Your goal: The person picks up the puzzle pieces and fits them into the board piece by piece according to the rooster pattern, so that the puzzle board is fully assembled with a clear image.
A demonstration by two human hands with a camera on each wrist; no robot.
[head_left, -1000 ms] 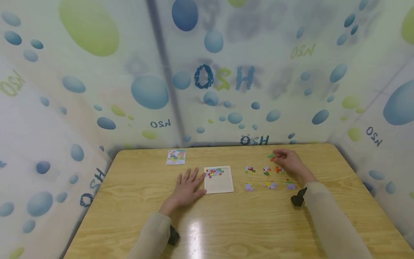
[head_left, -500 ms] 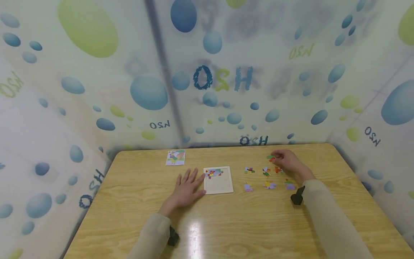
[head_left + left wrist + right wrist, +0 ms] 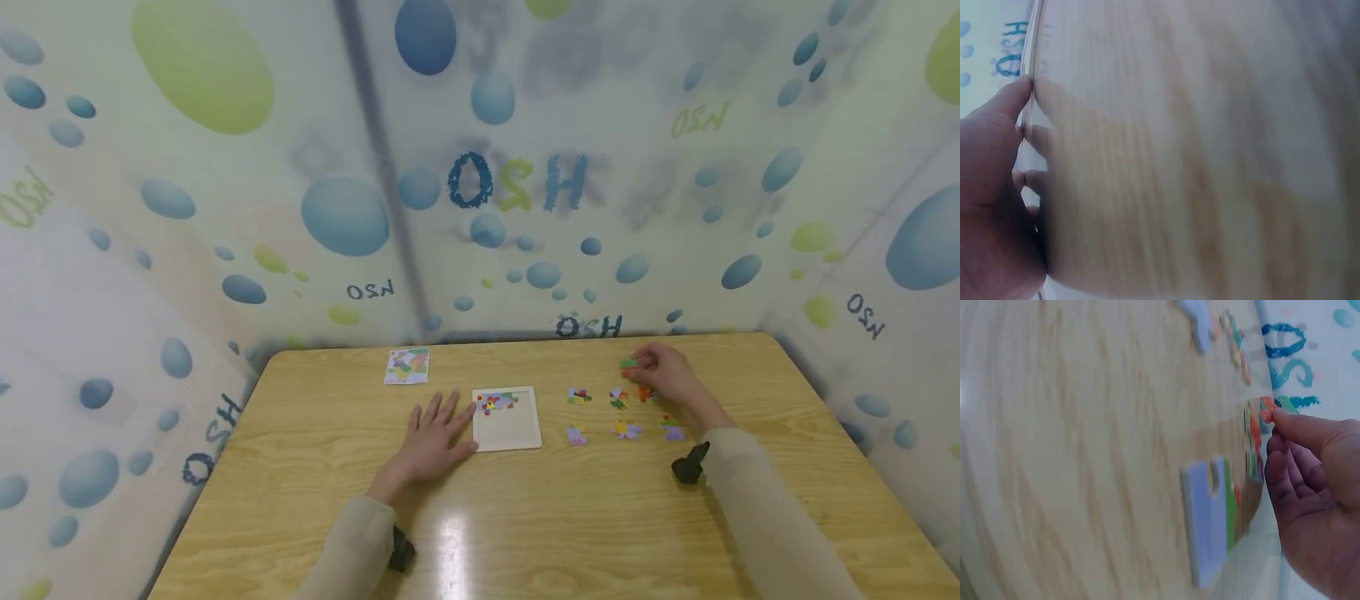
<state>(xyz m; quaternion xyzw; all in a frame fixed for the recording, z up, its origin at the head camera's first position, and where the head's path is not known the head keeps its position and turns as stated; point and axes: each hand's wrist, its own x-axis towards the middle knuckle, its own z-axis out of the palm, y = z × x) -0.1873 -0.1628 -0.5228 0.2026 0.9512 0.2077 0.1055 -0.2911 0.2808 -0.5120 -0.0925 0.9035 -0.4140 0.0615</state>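
Observation:
My right hand pinches a green and red jigsaw piece between thumb and fingertips, at the far right of the table. Spread flat on the wood, my left hand has its thumb and a fingertip at the left edge of the pale puzzle tray. A joined strip of colourful jigsaw pieces lies along the tray's upper left inside. Beside the right hand, an orange-red piece lies partly behind the fingers. A lilac and green piece shows large in the right wrist view.
More loose pieces lie in two rough rows right of the tray, among them a lilac piece and a yellow and lilac one. A square picture card lies at the back left. A patterned wall stands behind the table.
The jigsaw piece in my right hand has tipped, its green part now uppermost and less red showing. The right hand has shifted only slightly; the left hand stays in place.

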